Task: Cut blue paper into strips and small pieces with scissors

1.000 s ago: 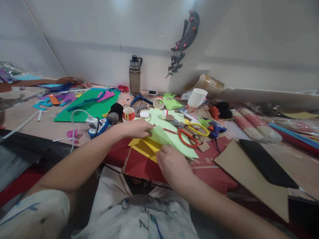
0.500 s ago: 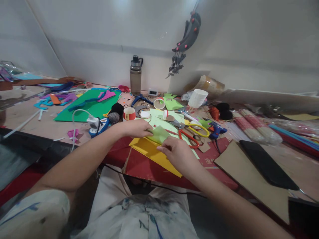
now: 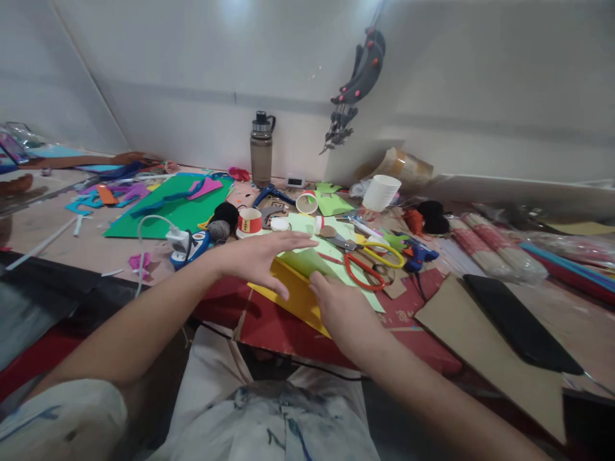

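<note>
Held thing: light green paper sheet (image 3: 307,261), folded over at its near end. It lies on a yellow card sheet (image 3: 294,299) at the near edge of the table (image 3: 72,246).
Left hand: the left hand (image 3: 259,256) is flat, palm down, fingers spread wide. It holds nothing and covers the left corner of both sheets; whether it presses or hovers is unclear.
Right hand: the right hand (image 3: 339,307) has its fingers stretched forward onto the fold. The view does not show whether they pinch the paper or only press it.
Handling: likely light, thin and limp. It creases readily, slides easily on the card beneath and may tear. It is best taken at a free corner or along the fold.
Near neighbours: red-handled scissors (image 3: 359,272) lie on the green sheet's far right part, with yellow-handled scissors (image 3: 384,251) and a blue glue gun (image 3: 419,253) just beyond.
Underlay: a red cardboard panel (image 3: 413,304) overhangs the table's near edge.
Open room: the far and right sides are crowded. The freest side is toward the person, and bare brown cardboard (image 3: 480,346) lies well to the right.
</note>
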### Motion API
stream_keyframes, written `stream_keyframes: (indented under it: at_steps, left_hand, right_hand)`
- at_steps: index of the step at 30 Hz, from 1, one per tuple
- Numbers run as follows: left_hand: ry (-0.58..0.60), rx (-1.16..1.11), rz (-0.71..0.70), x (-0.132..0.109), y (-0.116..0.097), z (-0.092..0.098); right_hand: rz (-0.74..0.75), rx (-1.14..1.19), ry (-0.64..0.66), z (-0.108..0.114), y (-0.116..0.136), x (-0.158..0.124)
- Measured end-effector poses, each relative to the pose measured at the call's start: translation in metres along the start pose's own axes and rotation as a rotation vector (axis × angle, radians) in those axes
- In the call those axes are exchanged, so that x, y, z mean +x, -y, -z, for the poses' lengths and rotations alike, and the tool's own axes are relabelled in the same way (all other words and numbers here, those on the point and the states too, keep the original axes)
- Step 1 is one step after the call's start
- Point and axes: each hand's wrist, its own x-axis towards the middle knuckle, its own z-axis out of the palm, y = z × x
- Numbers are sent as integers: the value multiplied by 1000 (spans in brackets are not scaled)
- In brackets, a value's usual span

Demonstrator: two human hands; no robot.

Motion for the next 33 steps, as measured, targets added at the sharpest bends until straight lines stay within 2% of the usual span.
stream_keyframes:
  at_steps: [3,5,9,12,14,15,17,18,23,25,28,33]
  left_hand:
    - [-326,125,-8,-6,-14,-16]
    - [-402,210,-32,-10,-22,-29]
    - [-226,501,-72,-14,-24,-45]
    - [-141,584,-55,-17,-21,-48]
    - [-125,567,-49,-20,-21,-49]
    - [-120,552,-54,-22,-22,-49]
    - [-118,529,-61,-25,-23,-51]
    - [-120,522,-63,-26,-24,-53]
    - [-123,502,-50,-30,-21,-60]
    - [-101,505,-37,-31,-20,-63]
    - [-80,515,-20,-32,-19,-64]
    - [-141,566,-55,-34,-22,-63]
  right_hand:
    - [-28,-32,-7,4,-5,2]
    - [-25,-6,-10,5,-7,3]
    - [-17,87,-6,6,-7,1]
    - [66,232,-3,17,-5,-7]
    - [120,375,-80,27,-7,-11]
    - [130,445,-159,31,-9,-11]
    - [151,499,-310,32,-16,-8]
    - [192,492,-330,29,-20,-4]
    - [298,381,-49,-1,-29,9]
    - [309,336,20,-7,-26,8]
    - [286,294,76,-8,-21,7]
    - [239,278,225,-7,-23,13]
